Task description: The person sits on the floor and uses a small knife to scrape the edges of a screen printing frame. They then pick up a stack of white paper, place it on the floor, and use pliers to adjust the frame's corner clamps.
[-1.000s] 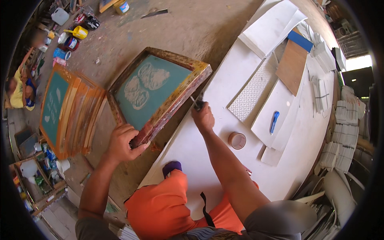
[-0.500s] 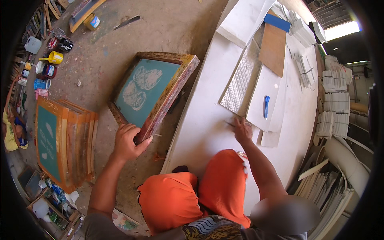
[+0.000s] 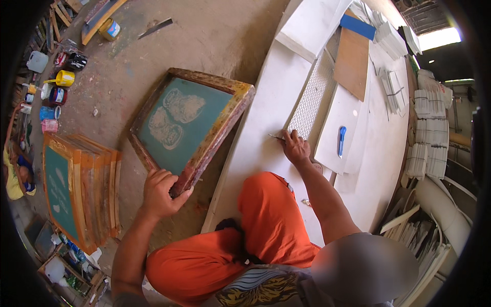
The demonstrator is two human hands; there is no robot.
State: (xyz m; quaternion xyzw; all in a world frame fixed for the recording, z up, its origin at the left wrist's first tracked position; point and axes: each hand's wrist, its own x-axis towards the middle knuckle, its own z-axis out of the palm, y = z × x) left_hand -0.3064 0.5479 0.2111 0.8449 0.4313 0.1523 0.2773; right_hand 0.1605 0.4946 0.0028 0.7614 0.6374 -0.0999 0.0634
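The left hand (image 3: 162, 192) clasps and partly hides the near corner of the frame (image 3: 219, 133) stretching ahead of it, while the right hand (image 3: 296, 147) pinches a slim tool (image 3: 276, 136), mostly covered, near a roll (image 3: 318, 167) largely hidden behind its wrist

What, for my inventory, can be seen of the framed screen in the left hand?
The framed screen has a teal panel with two pale shapes, set in a wooden-looking frame stained brown, yellow and dark red. It tilts, left of the white platform, its near corner gripped by the left hand; its underside is hidden.
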